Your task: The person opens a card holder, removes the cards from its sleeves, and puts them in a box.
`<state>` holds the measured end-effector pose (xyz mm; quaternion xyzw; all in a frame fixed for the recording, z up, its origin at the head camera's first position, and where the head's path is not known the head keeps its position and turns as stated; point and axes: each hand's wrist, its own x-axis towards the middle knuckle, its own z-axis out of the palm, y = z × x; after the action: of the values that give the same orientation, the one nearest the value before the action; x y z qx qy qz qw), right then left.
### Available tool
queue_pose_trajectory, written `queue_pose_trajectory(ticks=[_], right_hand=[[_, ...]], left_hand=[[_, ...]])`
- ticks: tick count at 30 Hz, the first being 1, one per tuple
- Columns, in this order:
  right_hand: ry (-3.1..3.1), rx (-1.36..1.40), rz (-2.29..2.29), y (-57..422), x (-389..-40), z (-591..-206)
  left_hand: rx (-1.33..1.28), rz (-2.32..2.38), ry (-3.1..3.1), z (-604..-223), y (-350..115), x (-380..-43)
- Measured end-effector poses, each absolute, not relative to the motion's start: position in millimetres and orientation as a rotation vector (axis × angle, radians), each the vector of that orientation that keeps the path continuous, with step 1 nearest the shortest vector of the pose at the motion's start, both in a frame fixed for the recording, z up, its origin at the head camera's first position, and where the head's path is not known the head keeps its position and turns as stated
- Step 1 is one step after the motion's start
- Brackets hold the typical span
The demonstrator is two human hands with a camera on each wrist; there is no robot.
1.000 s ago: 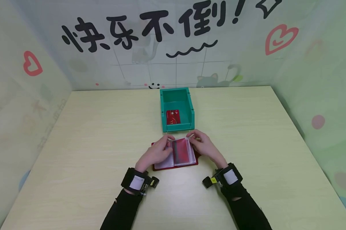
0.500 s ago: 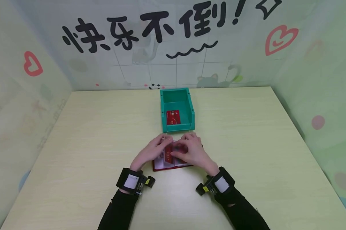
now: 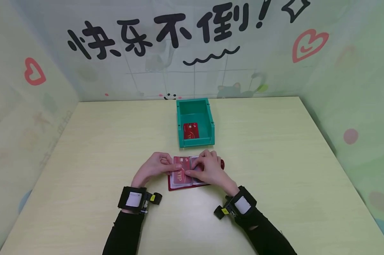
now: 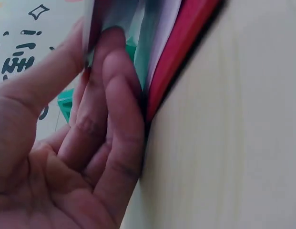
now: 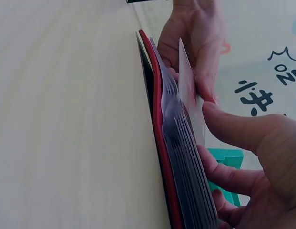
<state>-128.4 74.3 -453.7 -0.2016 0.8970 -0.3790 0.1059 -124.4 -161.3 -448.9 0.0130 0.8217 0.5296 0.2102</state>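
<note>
Red card holder (image 3: pixel 178 186) lies open on the bench (image 3: pixel 83 159), just below frame centre in the head view. Left hand (image 3: pixel 156 165) grips the left page: thumb on top of the red VIP card (image 3: pixel 180 177), fingers underneath. Card looks dulled, as if behind clear plastic. Right wrist view: that page is lifted clear of the stack of clear sleeves (image 5: pixel 193 181). Right hand (image 3: pixel 211 168) is over the right-hand pages, fingers bent, thumb at the card's right edge; can't tell if it pinches or only touches. Teal bin (image 3: pixel 196 142) sits just above the holder, second red card (image 3: pixel 191 130) in its lower left.
</note>
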Motion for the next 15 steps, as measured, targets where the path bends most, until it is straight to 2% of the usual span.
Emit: queue_pose_trajectory(ticks=[15], right_hand=[[2.773, -0.615, -1.048, 67.9, -120.4, -456.3]], left_hand=[[-0.122, 1.318, 2.421, -444.8, -152.8, -124.2]])
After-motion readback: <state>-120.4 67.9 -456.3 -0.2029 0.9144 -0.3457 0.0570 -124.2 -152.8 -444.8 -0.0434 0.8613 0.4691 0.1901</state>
